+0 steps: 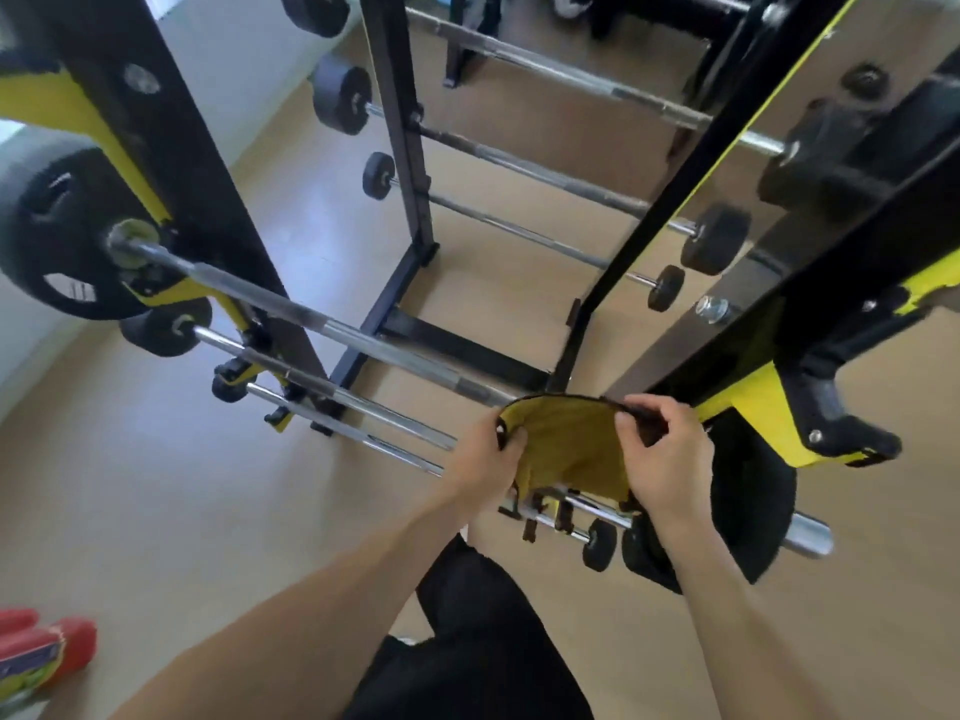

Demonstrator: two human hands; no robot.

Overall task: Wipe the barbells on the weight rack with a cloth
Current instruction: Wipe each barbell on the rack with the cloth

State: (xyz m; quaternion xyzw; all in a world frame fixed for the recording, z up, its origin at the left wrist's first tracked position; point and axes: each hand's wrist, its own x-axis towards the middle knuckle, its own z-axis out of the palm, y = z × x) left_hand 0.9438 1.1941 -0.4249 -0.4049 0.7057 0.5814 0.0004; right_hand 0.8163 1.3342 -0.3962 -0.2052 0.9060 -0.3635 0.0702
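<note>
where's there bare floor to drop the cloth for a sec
Bare floor lies left of the left hand, between the near barbells and the red object. It is crowded under the cloth and right hand: bar ends and plates.

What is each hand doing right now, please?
Left hand: gripping the left edge of the yellow, black-trimmed cloth.
Right hand: pinching the cloth's right edge.

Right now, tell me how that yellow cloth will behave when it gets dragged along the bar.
The yellow cloth is probably floppy: it sags between the left hand and right hand, each pinching an edge. It looks light. On the smooth chrome barbell it would likely slide easily and bunch up.
</note>
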